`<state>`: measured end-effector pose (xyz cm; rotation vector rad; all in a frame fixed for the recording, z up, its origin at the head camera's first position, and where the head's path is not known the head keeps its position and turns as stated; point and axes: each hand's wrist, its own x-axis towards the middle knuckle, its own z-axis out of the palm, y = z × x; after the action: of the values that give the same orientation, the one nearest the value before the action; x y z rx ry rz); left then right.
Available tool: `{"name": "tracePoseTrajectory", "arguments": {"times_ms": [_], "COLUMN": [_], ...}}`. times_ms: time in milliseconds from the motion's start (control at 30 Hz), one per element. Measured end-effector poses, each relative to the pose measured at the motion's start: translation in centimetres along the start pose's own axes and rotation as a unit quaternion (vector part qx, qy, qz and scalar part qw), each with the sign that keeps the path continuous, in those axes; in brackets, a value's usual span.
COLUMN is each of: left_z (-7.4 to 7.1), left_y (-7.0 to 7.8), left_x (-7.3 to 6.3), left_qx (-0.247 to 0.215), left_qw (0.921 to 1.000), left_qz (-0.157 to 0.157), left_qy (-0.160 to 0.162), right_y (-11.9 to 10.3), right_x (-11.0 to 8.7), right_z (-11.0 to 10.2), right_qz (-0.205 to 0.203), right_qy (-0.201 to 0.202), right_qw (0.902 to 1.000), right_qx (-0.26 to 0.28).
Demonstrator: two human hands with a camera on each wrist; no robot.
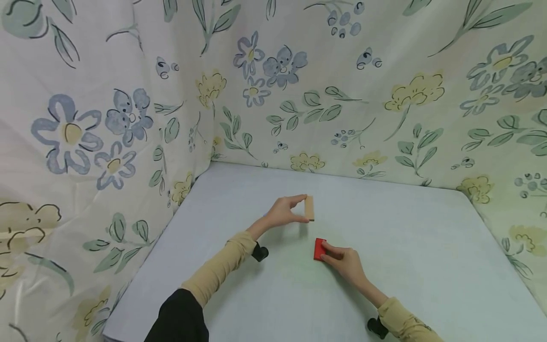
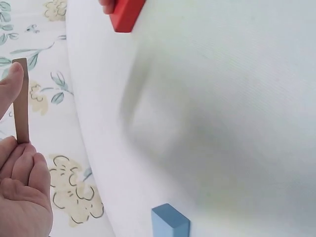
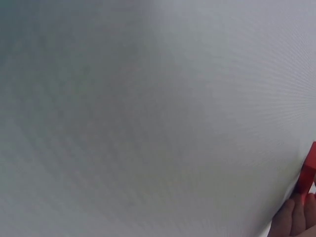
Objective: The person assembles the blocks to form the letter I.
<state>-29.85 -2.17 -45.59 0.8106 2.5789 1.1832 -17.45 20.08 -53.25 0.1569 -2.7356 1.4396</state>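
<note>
My left hand [image 1: 283, 212] pinches a flat, light wooden block [image 1: 309, 208] between thumb and fingers, by its two short ends. In the left wrist view the wooden block [image 2: 21, 108] stands edge-on, raised over the table with a shadow beneath. Nearer to me and slightly right, my right hand [image 1: 348, 267] grips a red block [image 1: 318, 249] by its right side. The right wrist view catches only part of the red block [image 3: 305, 175], close over the white surface, with fingers curled at it. A blue block [image 2: 170, 222] sits on the table, mostly hidden behind the left hand in the head view.
The white table [image 1: 427, 237] runs back to a floral curtain [image 1: 316, 95] behind it and another stretch on the left side [image 1: 72, 142]. A black wrist camera [image 1: 259, 252] hangs under the left wrist, another [image 1: 378, 327] under the right sleeve.
</note>
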Motion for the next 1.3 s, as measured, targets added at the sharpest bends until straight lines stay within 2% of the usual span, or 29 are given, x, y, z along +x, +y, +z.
{"name": "tracePoseTrajectory", "arguments": {"times_ms": [233,633,1000,1300], "left_z": [-0.1,0.2,1.2,2.4], "left_y": [1.1,1.3,1.9,1.6], "left_x": [0.7,1.4,1.9,2.2], "left_qx": [-0.031,-0.03,-0.041,-0.021], "left_qw": [0.9995,0.9992,0.9988,0.9996], "left_qz": [0.001,0.018,0.025,0.019], "left_qy": [0.01,0.016,0.009,-0.004], "right_y": [0.2,0.2,0.3,0.4], "right_x": [0.1,0.2,0.3,0.3], "right_z": [0.1,0.1,0.1,0.2], "right_qz": [-0.001,-0.006,-0.016,-0.001], "right_qy": [-0.001,0.007,0.005,0.005], "right_qw": [1.0,0.9999,0.9999,0.9999], "right_qx": [-0.009,-0.006,-0.002,-0.01]}}
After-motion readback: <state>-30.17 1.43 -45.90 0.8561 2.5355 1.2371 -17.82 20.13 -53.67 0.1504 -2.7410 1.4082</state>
